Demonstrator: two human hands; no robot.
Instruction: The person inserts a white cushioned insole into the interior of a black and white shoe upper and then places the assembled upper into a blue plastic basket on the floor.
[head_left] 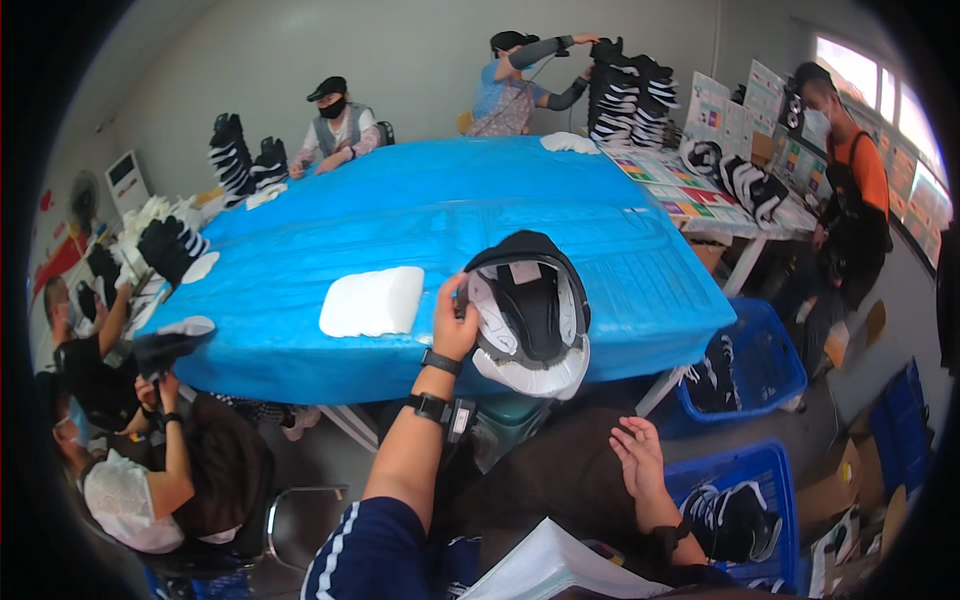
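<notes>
Left grip point(457, 322) pinches the black-and-white shoe point(540, 310) by its rim; right grip point(640, 458) is half open, empty. I'd steady both sides, pressing lightly.

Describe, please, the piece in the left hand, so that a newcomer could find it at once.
Find the big blue-covered table; at its near edge, the left hand grips a black-and-white padded piece. Its opening shows a black tongue-like strip between white sides, unlike the plain white pad lying to its left.

Head cam | faces dwn/fwd across blue tbl point(400, 215) | close by (wide fisheye)
</notes>
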